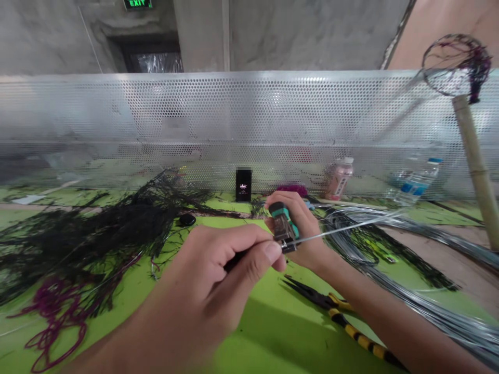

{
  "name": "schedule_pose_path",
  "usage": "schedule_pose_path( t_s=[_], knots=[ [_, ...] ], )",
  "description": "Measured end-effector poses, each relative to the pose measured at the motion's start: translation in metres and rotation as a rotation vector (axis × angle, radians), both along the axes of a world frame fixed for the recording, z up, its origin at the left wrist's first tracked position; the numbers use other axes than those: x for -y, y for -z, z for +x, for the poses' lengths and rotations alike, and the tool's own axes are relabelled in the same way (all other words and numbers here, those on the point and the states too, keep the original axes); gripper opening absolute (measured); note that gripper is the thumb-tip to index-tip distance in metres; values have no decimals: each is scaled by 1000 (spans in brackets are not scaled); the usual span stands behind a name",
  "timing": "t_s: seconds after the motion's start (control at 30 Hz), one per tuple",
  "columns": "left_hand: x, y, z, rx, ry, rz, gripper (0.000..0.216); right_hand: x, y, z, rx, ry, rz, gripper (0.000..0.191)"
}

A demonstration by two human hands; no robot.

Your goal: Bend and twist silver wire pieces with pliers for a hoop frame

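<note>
My left hand (218,275) pinches a thin dark stem and the end of a silver wire (343,227) between thumb and forefinger above the green table (268,337). My right hand (302,228) grips a teal-handled plier tool (284,224) whose jaws close on the wire just beside my left thumb. The wire runs off to the right toward a bundle of steel wires (429,306).
Black feathery strands (89,234) and magenta ones (54,311) cover the left of the table. Yellow-black pliers (351,327) lie in front. A small black device (244,184), a pink bottle (340,177), a water bottle (415,183), a bamboo pole (475,166) and a perforated metal screen (249,119) stand behind.
</note>
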State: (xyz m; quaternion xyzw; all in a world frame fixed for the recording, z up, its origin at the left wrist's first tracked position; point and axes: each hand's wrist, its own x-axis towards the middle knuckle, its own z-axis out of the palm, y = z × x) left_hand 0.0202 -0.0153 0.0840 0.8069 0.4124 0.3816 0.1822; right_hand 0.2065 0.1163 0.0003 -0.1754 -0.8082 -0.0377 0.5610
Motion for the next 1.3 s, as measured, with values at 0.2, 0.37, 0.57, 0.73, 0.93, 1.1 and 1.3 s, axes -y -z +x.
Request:
schedule_pose_path(
  t_s=[0.2, 0.37, 0.57, 0.73, 0.93, 1.1, 1.3],
  knots=[
    [-4, 2, 1, 18, -30, 43, 34, -1, 9, -2, -12, 3, 2, 45],
    [-6, 1, 4, 28, -42, 118, 30, 8, 15, -3, -10, 47, -36, 43],
    [-9, 3, 6, 41, -57, 170, 26, 19, 27, -3, -18, 125, -88, 39],
    [-18, 6, 4, 13, -92, 171, 27, 40, 27, 3, 8, 168, -214, 19],
    [-17, 8, 9, -64, -154, 373, 23, 74, 15, 11, 75, 132, -401, 9],
    [-7, 17, 12, -159, -151, 610, 18, 82, 25, 16, 36, 132, -415, 9],
    [-6, 23, 13, -178, -156, 760, 13, 79, 37, 17, 2, 158, -367, 21]
  ],
)
